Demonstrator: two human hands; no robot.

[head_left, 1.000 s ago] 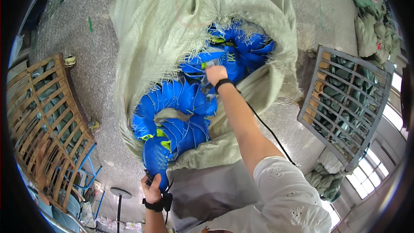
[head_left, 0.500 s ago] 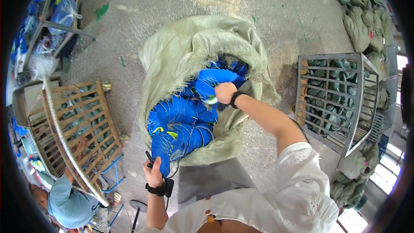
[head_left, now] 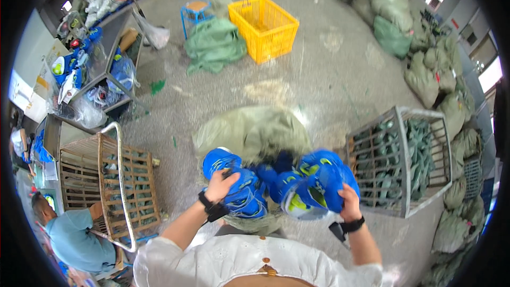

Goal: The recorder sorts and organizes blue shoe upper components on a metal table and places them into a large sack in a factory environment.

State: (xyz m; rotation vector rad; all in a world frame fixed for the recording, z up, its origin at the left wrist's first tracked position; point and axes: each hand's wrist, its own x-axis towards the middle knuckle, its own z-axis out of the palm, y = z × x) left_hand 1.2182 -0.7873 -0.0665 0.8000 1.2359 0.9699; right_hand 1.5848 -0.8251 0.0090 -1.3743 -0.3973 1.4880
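Observation:
My left hand [head_left: 220, 187] is closed on a bundle of blue shoe uppers [head_left: 245, 202], which look tied round with thin string. A small dark item shows by its fingers, too blurred to name. On the right, my right hand [head_left: 349, 203] grips the edge of another bundle of blue shoe uppers [head_left: 313, 180] with yellow-green and white parts. Both bundles are raised over the mouth of a pale green woven sack [head_left: 249, 127]. More blue pieces lie dimly inside the sack between my hands, partly hidden. Each wrist wears a black band.
Slatted carts of dark green pieces stand at right [head_left: 406, 170] and left [head_left: 127, 180]. A person in a blue-green shirt [head_left: 79, 239] sits beside the left cart. Ahead are a yellow crate [head_left: 265, 26], green cloth [head_left: 215, 45] and a blue stool [head_left: 195, 10]. Full sacks [head_left: 425, 74] line the right.
My view has tilted up, bringing the crate and stool in. My right hand has moved right with a bundle out of the sack; my left hand now lifts a bundle too.

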